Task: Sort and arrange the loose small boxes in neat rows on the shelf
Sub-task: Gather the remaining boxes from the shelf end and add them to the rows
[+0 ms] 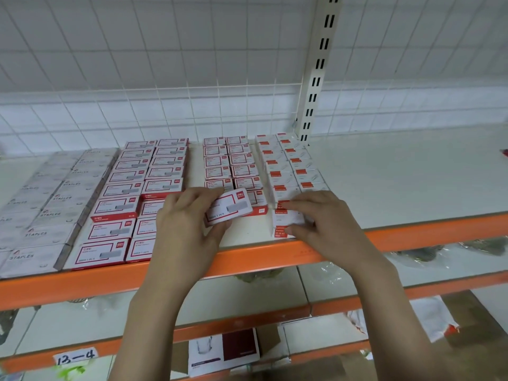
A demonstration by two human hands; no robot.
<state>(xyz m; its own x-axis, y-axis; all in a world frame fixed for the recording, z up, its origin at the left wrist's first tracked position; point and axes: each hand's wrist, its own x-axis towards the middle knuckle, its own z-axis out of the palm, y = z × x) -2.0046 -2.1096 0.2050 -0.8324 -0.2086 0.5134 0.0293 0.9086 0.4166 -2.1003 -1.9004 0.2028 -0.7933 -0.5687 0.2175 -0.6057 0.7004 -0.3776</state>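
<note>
Small boxes lie in rows on the white shelf [398,182]: grey staple boxes [49,204] at the left, red-and-white boxes [132,188] beside them, smaller red-and-white ones [231,163] in the middle, and white boxes with red labels [291,166] at the right. My left hand [187,229] grips one tilted red-and-white box [229,206], held just above the shelf's front. My right hand [324,224] rests with fingers and thumb around the front white red-labelled boxes [286,218] near the shelf edge.
An orange beam [412,237] runs along the shelf's front edge. A white wire grid back panel and a slotted upright post [316,78] stand behind the rows. Lower shelves hold plastic-wrapped goods and a label reading 13-4 [75,357].
</note>
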